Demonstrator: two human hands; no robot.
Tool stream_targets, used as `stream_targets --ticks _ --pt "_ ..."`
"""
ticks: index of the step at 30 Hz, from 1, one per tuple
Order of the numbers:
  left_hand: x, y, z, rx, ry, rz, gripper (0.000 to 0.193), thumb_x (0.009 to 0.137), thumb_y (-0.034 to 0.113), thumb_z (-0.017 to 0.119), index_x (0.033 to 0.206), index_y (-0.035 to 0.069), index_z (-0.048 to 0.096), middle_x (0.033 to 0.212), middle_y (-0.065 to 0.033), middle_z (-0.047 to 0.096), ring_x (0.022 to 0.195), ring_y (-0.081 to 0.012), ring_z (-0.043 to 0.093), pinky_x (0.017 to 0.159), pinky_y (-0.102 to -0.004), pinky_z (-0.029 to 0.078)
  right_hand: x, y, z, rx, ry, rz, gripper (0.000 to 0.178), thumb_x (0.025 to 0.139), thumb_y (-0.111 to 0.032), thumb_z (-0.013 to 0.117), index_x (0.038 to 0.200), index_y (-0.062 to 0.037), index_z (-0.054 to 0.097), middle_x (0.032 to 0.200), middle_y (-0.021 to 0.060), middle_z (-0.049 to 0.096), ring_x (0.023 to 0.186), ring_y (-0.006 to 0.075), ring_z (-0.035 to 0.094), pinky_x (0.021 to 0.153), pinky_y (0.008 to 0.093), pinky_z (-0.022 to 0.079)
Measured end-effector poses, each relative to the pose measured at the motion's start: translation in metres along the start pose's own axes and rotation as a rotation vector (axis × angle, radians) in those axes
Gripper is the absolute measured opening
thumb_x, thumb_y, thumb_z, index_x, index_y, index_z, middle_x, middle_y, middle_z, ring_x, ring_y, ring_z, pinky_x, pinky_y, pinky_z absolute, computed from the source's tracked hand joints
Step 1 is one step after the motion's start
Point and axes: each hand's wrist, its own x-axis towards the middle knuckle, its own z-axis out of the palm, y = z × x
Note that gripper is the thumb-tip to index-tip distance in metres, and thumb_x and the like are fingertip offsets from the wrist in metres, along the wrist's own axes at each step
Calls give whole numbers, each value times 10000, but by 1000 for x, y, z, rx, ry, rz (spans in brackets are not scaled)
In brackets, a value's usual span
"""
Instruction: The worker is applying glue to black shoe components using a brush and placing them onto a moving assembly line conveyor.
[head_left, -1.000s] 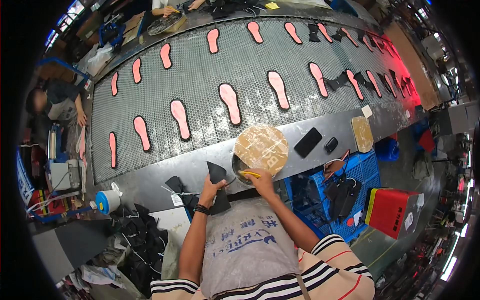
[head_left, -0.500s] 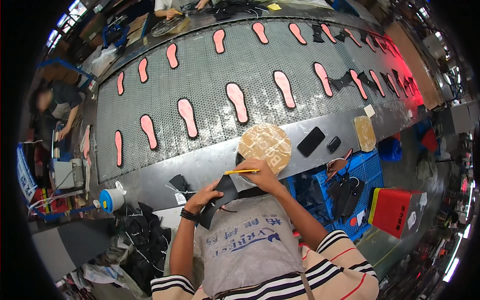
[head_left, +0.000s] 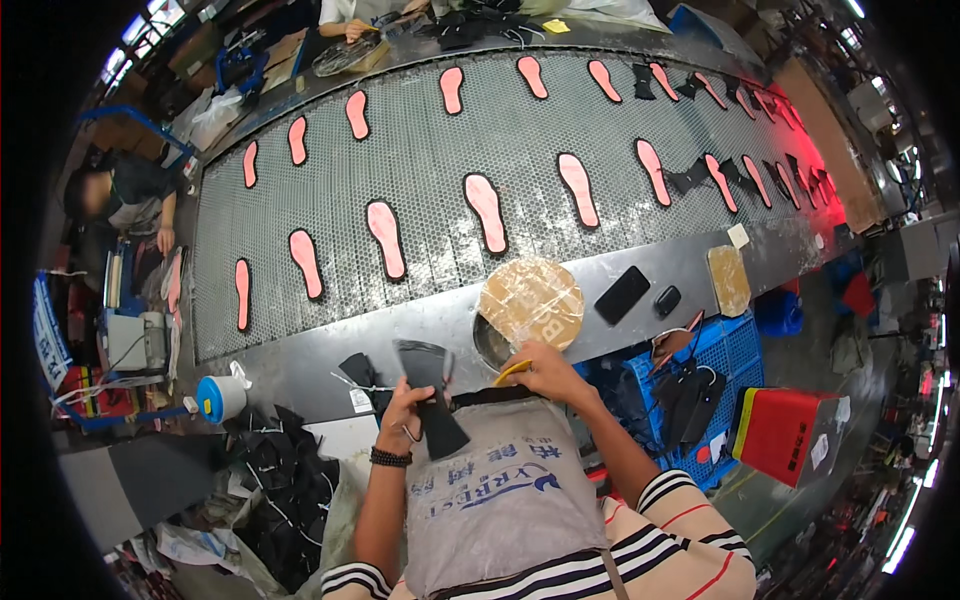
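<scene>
My left hand [head_left: 405,412] grips a black, bow-tie-shaped shoe upper piece [head_left: 440,425] at its narrow middle, above my lap. The piece's upper end is blurred by motion. My right hand [head_left: 548,372] is closed around a thin yellow-handled brush [head_left: 513,371] at the near side of a round metal pot [head_left: 490,345]; the brush's working end cannot be made out. A round brown cardboard cover [head_left: 532,303] wrapped in clear film lies over most of the pot. Beside my left hand, another black upper piece [head_left: 357,370] with white laces rests on the metal table edge [head_left: 290,372].
Pink insoles with black rims [head_left: 486,213] lie in two rows on the mesh conveyor [head_left: 430,150]. A black phone [head_left: 622,294] and small black case [head_left: 667,299] sit right of the pot. Black pieces [head_left: 290,480] are heaped at lower left; a blue crate [head_left: 735,365] stands right.
My right hand has moved the brush away from the black piece, down to the pot's near side. My left hand has turned the piece more upright. The insoles have shifted slightly right in view.
</scene>
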Motion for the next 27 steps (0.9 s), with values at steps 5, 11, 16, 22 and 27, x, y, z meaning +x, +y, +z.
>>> stream_targets --ticks 5,11,16,22,27 --pt "-26 -16 5 -42 -152 -18 470 861 -30 655 1311 2 523 1376 -223 581 1125 -235 637 1021 -369 511 -2 45 49 -110 302 200 214 867 -188 703 1046 -89 764 941 153 727 922 356 633 835 442 489" --pt "-46 -18 1 189 -8 -209 224 931 126 727 931 34 523 717 -58 595 589 -127 589 541 -249 484 9 75 80 -9 513 193 218 890 -184 675 1070 -96 761 986 164 729 953 355 670 839 426 510" --pt "-3 -35 -17 278 225 99 298 944 140 713 868 59 437 626 -19 485 500 -108 518 491 -265 472 12 69 81 22 480 256 217 888 -181 675 1067 -100 766 1004 162 736 938 336 696 836 397 526" --pt "39 -50 1 442 310 147 271 958 126 683 927 22 435 693 -41 505 536 -116 557 468 -259 461 5 56 53 259 361 345 235 896 -158 686 1096 -58 758 1046 140 752 928 249 718 828 346 536" --pt "43 -48 7 432 306 165 297 957 148 688 895 19 428 668 -35 500 533 -104 540 484 -253 487 3 19 42 529 321 182 232 902 -80 690 1104 24 742 1070 107 755 961 153 685 891 276 513"
